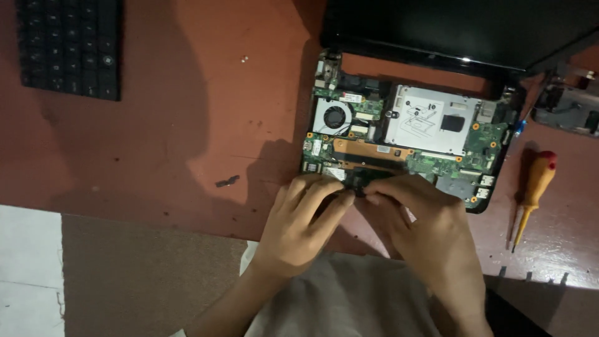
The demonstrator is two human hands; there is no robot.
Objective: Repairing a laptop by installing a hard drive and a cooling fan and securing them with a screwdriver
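An opened laptop (405, 134) lies on a reddish table, its green circuit board, round fan (336, 117) and silver drive cage (430, 118) exposed. My left hand (299, 228) and my right hand (430, 224) meet at the board's near edge. Their fingertips pinch a small dark part (357, 185) there, seated on the board. What exactly the part is stays hidden under my fingers.
A detached black keyboard (70, 47) lies at the far left. A yellow screwdriver with a red cap (533, 193) rests to the right of the laptop. A small dark scrap (227, 181) sits left of my hands. Another opened device (571, 103) is at the right edge.
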